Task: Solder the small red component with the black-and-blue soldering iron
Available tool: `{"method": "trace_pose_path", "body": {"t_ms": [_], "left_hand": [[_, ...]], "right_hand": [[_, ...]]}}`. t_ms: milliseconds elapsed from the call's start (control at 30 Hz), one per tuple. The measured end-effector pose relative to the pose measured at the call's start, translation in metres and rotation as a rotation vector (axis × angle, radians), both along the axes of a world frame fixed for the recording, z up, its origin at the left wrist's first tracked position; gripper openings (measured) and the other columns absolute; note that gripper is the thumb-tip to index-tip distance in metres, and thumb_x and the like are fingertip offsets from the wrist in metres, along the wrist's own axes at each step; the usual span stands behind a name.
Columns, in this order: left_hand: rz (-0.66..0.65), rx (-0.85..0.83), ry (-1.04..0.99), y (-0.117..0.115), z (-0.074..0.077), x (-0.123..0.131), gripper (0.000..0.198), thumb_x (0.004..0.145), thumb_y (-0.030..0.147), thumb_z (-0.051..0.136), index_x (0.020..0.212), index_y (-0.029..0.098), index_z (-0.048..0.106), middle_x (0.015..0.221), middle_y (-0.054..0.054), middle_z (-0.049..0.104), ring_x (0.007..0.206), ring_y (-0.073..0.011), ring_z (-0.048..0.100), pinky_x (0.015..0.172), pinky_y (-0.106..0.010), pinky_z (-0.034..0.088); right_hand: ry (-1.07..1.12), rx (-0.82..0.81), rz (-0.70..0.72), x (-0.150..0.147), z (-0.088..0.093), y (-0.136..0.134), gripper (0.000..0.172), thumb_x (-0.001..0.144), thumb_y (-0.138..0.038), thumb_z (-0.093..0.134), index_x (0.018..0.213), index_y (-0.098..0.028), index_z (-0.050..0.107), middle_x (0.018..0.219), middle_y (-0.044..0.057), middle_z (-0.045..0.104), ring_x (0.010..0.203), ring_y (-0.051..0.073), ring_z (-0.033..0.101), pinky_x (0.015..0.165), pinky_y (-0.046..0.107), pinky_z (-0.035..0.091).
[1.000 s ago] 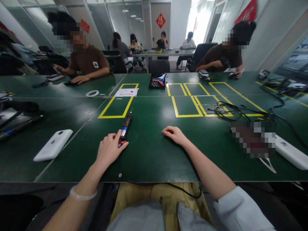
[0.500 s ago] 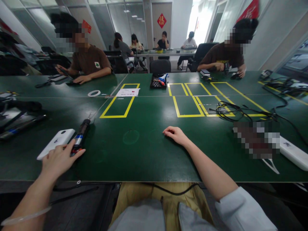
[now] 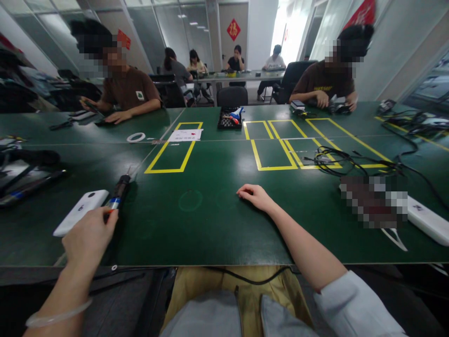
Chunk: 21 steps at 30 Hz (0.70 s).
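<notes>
On the left side of the green table, my left hand is closed around the rear end of an electric screwdriver. The tool has a black front grip, a blue band and a thin tip pointing away from me; my fingers cover its back part. Just left of it lies a white power bank, partly behind my hand. My right hand rests on the table near the middle, its fingers curled in and holding nothing visible.
Yellow tape rectangles mark the tabletop ahead. A black tray of small items stands farther back. Tangled black cables and another white power bank lie to the right. A tape roll sits left of centre. Two people work opposite.
My left hand has gone from spread fingers over the screwdriver's rear end to closed fingers gripping it. My right hand has stayed in place.
</notes>
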<state>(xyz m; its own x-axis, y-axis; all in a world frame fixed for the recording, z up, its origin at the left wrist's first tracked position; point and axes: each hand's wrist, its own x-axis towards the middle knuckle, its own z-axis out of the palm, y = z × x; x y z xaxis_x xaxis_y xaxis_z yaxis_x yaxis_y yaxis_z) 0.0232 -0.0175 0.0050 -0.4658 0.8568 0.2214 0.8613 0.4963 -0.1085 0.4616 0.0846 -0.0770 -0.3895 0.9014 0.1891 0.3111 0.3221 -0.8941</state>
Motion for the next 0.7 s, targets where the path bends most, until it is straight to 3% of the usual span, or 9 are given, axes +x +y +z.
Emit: {"method": "trace_pose_path", "body": {"t_ms": [67, 200, 333, 433, 533, 700], "left_hand": [[-0.089, 0.125, -0.154, 0.01, 0.001, 0.017, 0.045, 0.087, 0.053, 0.034, 0.108, 0.023, 0.059, 0.097, -0.006, 0.068, 0.085, -0.0255, 0.064, 0.071, -0.034, 0.046], [-0.488, 0.23, -0.748, 0.04, -0.003, 0.082, 0.038, 0.085, 0.05, 0.046, 0.103, 0.019, 0.058, 0.092, -0.003, 0.068, 0.084, -0.016, 0.066, 0.082, -0.029, 0.048], [-0.75, 0.035, -1.181, 0.073, -0.009, 0.168, 0.043, 0.084, 0.049, 0.05, 0.112, 0.016, 0.059, 0.084, -0.003, 0.062, 0.073, -0.0135, 0.06, 0.07, -0.028, 0.05], [-0.836, -0.122, -1.417, 0.093, -0.017, 0.218, 0.051, 0.083, 0.043, 0.055, 0.125, 0.015, 0.05, 0.075, 0.001, 0.057, 0.064, -0.0107, 0.055, 0.062, -0.026, 0.047], [-0.869, -0.233, -1.549, 0.106, -0.032, 0.243, 0.06, 0.082, 0.041, 0.059, 0.134, 0.015, 0.044, 0.069, 0.003, 0.054, 0.062, -0.0095, 0.052, 0.059, -0.023, 0.043], [-0.917, -0.29, -1.658, 0.114, -0.057, 0.251, 0.072, 0.079, 0.04, 0.064, 0.141, 0.013, 0.039, 0.063, 0.004, 0.053, 0.062, -0.0092, 0.051, 0.061, -0.023, 0.041]], "right_hand": [[0.009, -0.008, 0.003, 0.0, 0.0, 0.0, 0.021, 0.084, -0.031, 0.056, 0.089, -0.015, 0.069, 0.077, 0.003, 0.068, 0.07, 0.015, 0.06, 0.068, 0.027, 0.046], [0.028, -0.031, 0.011, -0.001, 0.0, 0.0, 0.022, 0.084, -0.032, 0.057, 0.089, -0.015, 0.069, 0.077, 0.004, 0.068, 0.071, 0.015, 0.061, 0.069, 0.027, 0.046], [0.07, -0.06, 0.017, 0.001, -0.002, 0.002, 0.023, 0.083, -0.033, 0.057, 0.092, -0.015, 0.068, 0.077, 0.003, 0.067, 0.069, 0.014, 0.06, 0.07, 0.027, 0.047], [0.17, -0.1, 0.039, 0.001, -0.003, 0.003, 0.026, 0.081, -0.033, 0.06, 0.101, -0.016, 0.064, 0.079, 0.002, 0.066, 0.067, 0.013, 0.06, 0.069, 0.028, 0.049], [0.275, -0.142, 0.095, -0.001, -0.004, 0.004, 0.033, 0.078, -0.033, 0.065, 0.107, -0.017, 0.059, 0.08, 0.001, 0.065, 0.068, 0.013, 0.061, 0.069, 0.027, 0.049], [0.301, -0.142, 0.134, -0.005, -0.008, 0.004, 0.027, 0.08, -0.035, 0.066, 0.098, -0.018, 0.057, 0.082, 0.002, 0.067, 0.07, 0.013, 0.062, 0.069, 0.026, 0.049]]}}
